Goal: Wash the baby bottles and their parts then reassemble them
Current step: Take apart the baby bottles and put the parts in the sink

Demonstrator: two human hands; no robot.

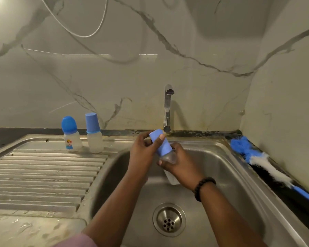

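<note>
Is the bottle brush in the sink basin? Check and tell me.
No, the bottle brush lies on the dark counter right of the sink, outside the basin.

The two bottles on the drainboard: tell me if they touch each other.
Apart. The head view shows a strip of steel between the cartoon bottle and the plain bottle.

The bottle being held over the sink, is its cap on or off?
On. The blue cap covers the top of the bottle; left hand grips the cap, right hand the body.
</note>
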